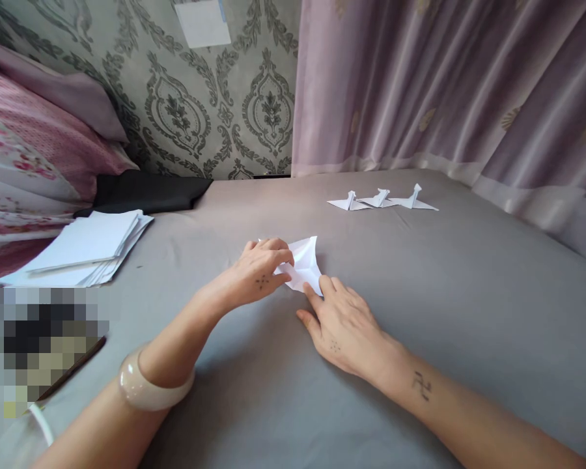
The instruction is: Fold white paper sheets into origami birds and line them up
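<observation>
A small piece of folded white paper point(303, 262) lies on the grey cloth in front of me, with creases across it and one corner raised at the top. My left hand point(261, 270) grips its left side, the thumb below and the fingers curled over the edge. From the lower right, my right hand point(344, 319) reaches in with its index fingertip on the paper's near right corner. The right thumb is held apart from the paper and the other fingers are bent beside the corner. Part of the paper is hidden behind my left fingers.
Three folded paper birds point(381, 198) stand in a row at the back right. A stack of white paper sheets point(90, 242) lies at the left, beside a folded black cloth point(149, 191). Nearer me on the left is a blurred-out object point(43, 352). Purple curtains point(395, 85) hang behind.
</observation>
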